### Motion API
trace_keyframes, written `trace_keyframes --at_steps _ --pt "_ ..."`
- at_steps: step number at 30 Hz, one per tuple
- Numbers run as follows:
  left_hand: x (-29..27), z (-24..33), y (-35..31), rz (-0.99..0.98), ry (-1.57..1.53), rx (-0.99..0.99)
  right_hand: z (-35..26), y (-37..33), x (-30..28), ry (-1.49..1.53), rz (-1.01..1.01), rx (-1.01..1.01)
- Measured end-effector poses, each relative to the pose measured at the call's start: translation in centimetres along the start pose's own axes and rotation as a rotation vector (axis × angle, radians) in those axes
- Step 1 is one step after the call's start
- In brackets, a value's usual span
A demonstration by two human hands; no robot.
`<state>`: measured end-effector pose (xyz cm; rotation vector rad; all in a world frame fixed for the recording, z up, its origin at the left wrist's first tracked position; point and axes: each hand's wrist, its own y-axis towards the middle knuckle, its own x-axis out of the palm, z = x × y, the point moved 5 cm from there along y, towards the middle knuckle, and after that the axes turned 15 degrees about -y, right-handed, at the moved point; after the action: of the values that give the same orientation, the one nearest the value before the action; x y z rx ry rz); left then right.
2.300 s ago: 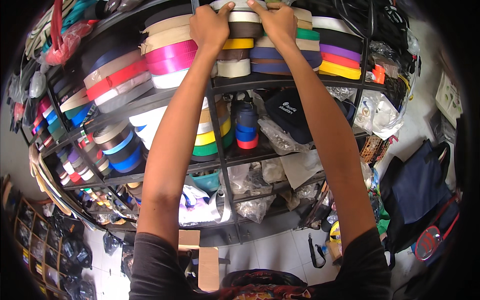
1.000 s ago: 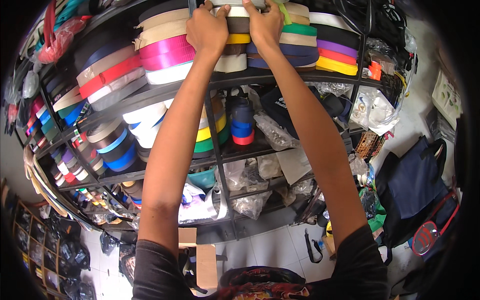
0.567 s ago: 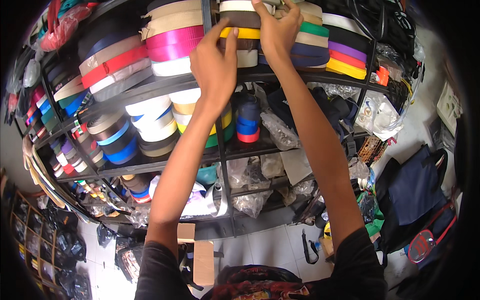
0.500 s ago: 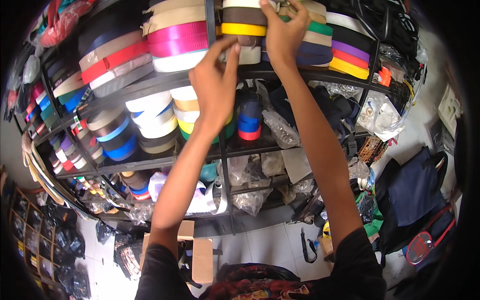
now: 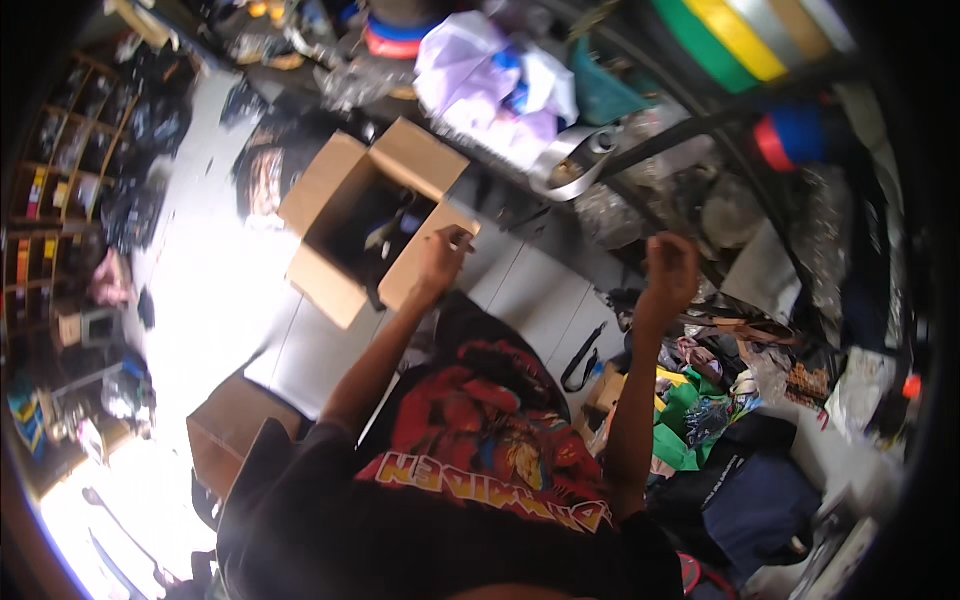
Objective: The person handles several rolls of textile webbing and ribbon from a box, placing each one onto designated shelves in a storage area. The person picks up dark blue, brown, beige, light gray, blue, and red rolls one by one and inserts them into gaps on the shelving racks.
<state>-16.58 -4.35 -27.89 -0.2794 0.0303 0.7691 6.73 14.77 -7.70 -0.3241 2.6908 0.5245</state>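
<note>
My left hand (image 5: 442,260) hovers at the flap of an open cardboard box (image 5: 330,285), its fingers loosely bent and apart, with nothing seen in them. I cannot tell whether it touches the flap. Dark contents (image 5: 385,230) lie inside the box, too shadowed to name. My right hand (image 5: 670,278) is raised in front of the lower shelves, loosely curled and somewhat blurred. No object shows in its fingers. Nearest to it are clear plastic bags (image 5: 610,215) and a silver-grey roll of strap (image 5: 572,165).
Dark shelf bars (image 5: 700,130) cross the upper right, with webbing rolls (image 5: 735,40) above. A navy and black bag (image 5: 760,500) and heaped scraps (image 5: 700,410) lie at the right. Another cardboard box (image 5: 235,425) stands lower left. A black strap (image 5: 582,360) lies on the tiled floor.
The view has swung down and left from the shelved rolls to the floor and box. Both hands have come down from the rolls on the upper shelf.
</note>
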Motion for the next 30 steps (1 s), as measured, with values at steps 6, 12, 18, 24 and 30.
trace_keyframes --at_steps 6,12,18,24,30 --pt "-10.0 -12.0 -1.2 0.426 0.286 -0.063 7.7 -7.7 7.7 -0.188 -0.609 0.307" --pt "-11.2 -10.8 1.7 0.422 0.669 0.15 10.2 -11.5 10.5 -0.211 -0.759 0.44" --pt "-12.7 -19.9 4.8 0.053 0.772 -0.194 9.7 -13.4 10.2 -0.336 -0.807 0.592" --pt "-13.5 -22.4 5.9 -0.034 0.645 -0.29 10.4 -14.1 9.7 -0.308 -0.717 0.553" --pt "-10.9 -15.6 6.2 0.039 0.696 0.067 11.4 -15.2 8.2 -0.358 -0.704 0.662"
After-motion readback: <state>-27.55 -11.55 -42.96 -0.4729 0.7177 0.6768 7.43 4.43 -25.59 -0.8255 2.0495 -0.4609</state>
